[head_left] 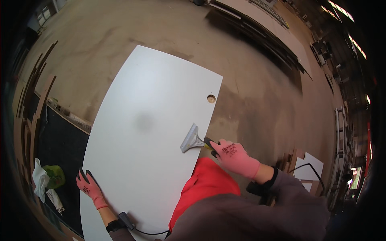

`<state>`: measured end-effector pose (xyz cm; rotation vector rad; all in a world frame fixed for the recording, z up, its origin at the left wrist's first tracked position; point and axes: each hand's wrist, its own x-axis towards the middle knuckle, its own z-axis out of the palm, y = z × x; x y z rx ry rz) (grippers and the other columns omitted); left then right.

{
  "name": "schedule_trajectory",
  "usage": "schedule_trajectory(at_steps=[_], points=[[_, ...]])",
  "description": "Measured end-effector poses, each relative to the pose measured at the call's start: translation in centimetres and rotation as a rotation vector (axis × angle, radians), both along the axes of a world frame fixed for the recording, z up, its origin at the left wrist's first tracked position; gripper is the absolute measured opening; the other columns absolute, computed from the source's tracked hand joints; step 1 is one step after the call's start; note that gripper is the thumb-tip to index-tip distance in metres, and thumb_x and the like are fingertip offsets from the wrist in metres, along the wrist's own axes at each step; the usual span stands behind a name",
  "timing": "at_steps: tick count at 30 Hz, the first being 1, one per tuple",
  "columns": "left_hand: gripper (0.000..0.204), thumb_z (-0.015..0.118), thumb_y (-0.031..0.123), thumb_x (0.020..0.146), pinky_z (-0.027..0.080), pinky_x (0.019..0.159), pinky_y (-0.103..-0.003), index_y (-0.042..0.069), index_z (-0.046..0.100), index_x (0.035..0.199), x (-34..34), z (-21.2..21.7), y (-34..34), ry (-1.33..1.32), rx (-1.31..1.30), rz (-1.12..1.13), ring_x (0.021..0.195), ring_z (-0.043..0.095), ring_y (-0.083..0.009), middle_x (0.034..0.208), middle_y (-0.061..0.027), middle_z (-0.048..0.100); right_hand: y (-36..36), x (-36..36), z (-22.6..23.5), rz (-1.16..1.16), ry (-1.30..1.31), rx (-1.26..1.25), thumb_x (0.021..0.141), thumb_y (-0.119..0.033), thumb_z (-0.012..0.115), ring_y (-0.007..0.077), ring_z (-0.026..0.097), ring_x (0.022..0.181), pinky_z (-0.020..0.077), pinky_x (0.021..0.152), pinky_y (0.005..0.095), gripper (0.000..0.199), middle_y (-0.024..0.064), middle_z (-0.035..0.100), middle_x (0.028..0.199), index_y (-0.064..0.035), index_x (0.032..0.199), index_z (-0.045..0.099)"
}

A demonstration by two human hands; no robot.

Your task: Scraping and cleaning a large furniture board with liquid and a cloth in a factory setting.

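Note:
A large white panel [140, 128] lies before me, with a round hole [211, 99] near its far right edge. In my right hand [233, 156], gloved in pink with dark fingertips, is a scraper [192, 139] with a wide grey head and a yellowish handle. Its head is over the panel's right side; whether the blade touches the surface I cannot tell. My left hand [90, 189], in a matching glove, rests at the panel's left edge with its fingers spread and nothing held.
Left of the panel, a dark surface [60, 152] bears a white cloth [40, 180] and a green item [54, 176]. Long brown strips [44, 96] stand at the far left. A stack of boards [261, 36] lies at the back right. A black cable [150, 233] runs near my left wrist.

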<state>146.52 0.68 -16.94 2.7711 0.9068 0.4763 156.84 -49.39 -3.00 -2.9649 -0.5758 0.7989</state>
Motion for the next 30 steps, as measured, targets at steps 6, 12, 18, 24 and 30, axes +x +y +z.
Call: schedule_trajectory(at_steps=[6,12,18,24,30], points=[[0.038,0.055,0.017,0.089,0.035,0.097,-0.043,0.001,0.053,0.123,0.3,0.7,-0.9,-0.014,-0.036,0.048,0.113,0.045,-0.0348,0.120,-0.0211,0.050,3.2,7.7,-3.0,0.153,-0.281,-0.018,0.085,-0.020,0.054,0.0264,0.060,0.073,0.0489,0.064,0.0366,0.043,0.0121,0.054,0.086,-0.0075,0.126,0.047],[0.039,0.055,0.014,0.087,0.034,0.099,-0.043,0.002,0.052,0.124,0.1,0.7,-1.0,-0.020,-0.066,0.056,0.115,0.043,-0.0352,0.122,-0.0211,0.048,7.2,18.2,-1.7,0.133,-0.210,-0.031,0.087,-0.016,0.045,0.0267,0.063,0.071,0.0506,0.062,0.0383,0.042,0.0129,0.063,0.085,-0.0060,0.127,0.045],[0.040,0.056,0.013,0.086,0.031,0.101,-0.044,0.003,0.051,0.124,0.2,0.8,-1.2,-0.009,-0.092,0.078,0.116,0.041,-0.0356,0.122,-0.0212,0.047,11.3,23.4,-0.4,0.108,-0.090,-0.071,0.083,-0.011,0.045,0.0259,0.065,0.072,0.0510,0.061,0.0381,0.048,0.0112,0.065,0.078,-0.0084,0.131,0.045],[0.041,0.057,0.012,0.085,0.029,0.103,-0.044,0.004,0.051,0.124,0.3,1.0,-1.2,-0.004,-0.102,0.094,0.117,0.040,-0.0354,0.123,-0.0205,0.046,14.2,25.8,0.0,0.081,-0.071,-0.025,0.081,-0.011,0.046,0.0267,0.065,0.073,0.0508,0.063,0.0388,0.043,0.0111,0.066,0.082,-0.0069,0.124,0.052],[0.042,0.058,0.011,0.084,0.030,0.103,-0.044,0.004,0.051,0.125,0.1,1.3,-1.3,0.003,-0.105,0.114,0.117,0.040,-0.0350,0.123,-0.0200,0.046,18.1,31.0,-2.3,0.175,-0.192,-0.001,0.081,-0.014,0.047,0.0301,0.064,0.093,0.0504,0.080,0.0382,0.031,0.0163,0.066,0.097,-0.0038,0.108,0.058]])
